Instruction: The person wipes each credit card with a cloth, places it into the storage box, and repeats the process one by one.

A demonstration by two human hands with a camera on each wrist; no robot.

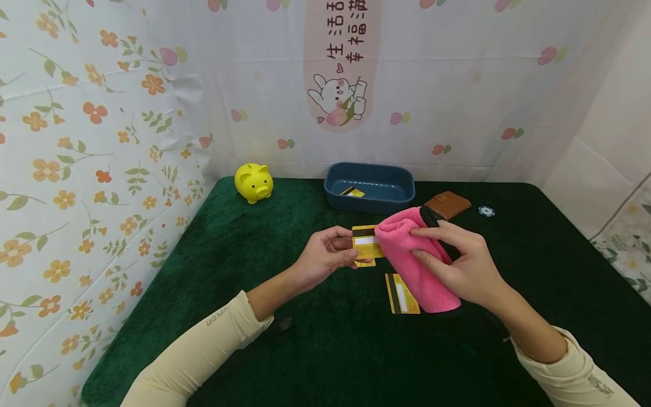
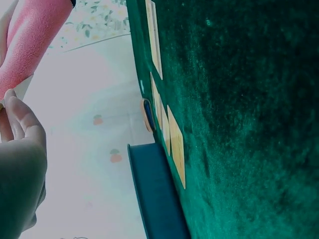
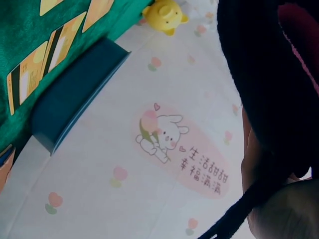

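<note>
Between its thumb and fingers my left hand (image 1: 326, 257) pinches a yellow bank card (image 1: 366, 242), its dark stripe and white strip facing me. A folded pink cloth (image 1: 414, 257) with a black edge is gripped by my right hand (image 1: 470, 263). The cloth overlaps the card's right end in the head view. Below them, a second yellow card (image 1: 402, 297) lies on the green table cover, partly behind the cloth. Another card (image 1: 367, 263) shows just beneath the held one. In the right wrist view, several cards (image 3: 27, 77) lie beside the blue tray.
At the back stands a blue tray (image 1: 371, 204) with a card (image 1: 352, 192) inside. A yellow piggy bank (image 1: 254, 183) is at the back left. A brown wallet (image 1: 452, 202) and a poker chip (image 1: 486, 211) lie right of the tray. Patterned curtains (image 1: 254, 85) border the table.
</note>
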